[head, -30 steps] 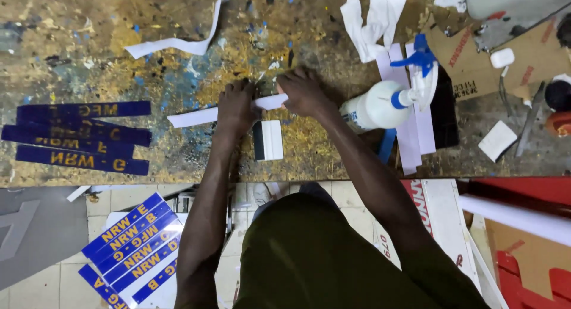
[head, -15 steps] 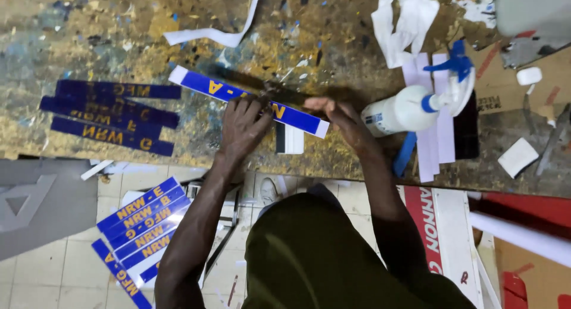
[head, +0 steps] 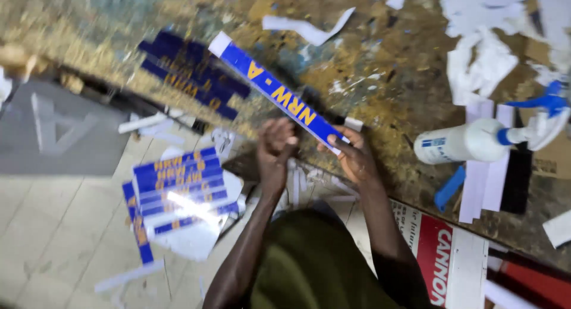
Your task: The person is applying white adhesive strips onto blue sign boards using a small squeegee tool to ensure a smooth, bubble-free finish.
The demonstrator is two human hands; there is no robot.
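Nearest the viewer, the person's two forearms rise from an olive-green garment (head: 309,267) toward the edge of the tabletop (head: 380,71). The left hand (head: 275,147) is closed in a loose grip; its fingertips meet the lower edge of a long blue strip (head: 276,92) with yellow lettering. The right hand (head: 352,154) has its grip closed on the near end of the same strip, thumb on top and fingers beneath. The strip runs diagonally up and to the left from both hands, over the tabletop edge, and ends in a white tab at its far end.

Below and left of the hands, on the tiled floor (head: 53,226), lies a stack of blue lettered strips (head: 181,187) with white paper offcuts around it. A grey panel (head: 59,127) lies further left.

On the tabletop, beyond the held strip, a second group of dark blue strips (head: 190,74) lies flat, just beside the strip's upper half. To the right, well apart from the hands, a white spray bottle (head: 470,141) with a blue trigger lies on its side. White strips (head: 485,178) and a blue tool handle (head: 449,187) lie just beneath it. Torn white backing paper (head: 488,59) covers the far right area. A single white offcut (head: 309,28) lies at the far centre.
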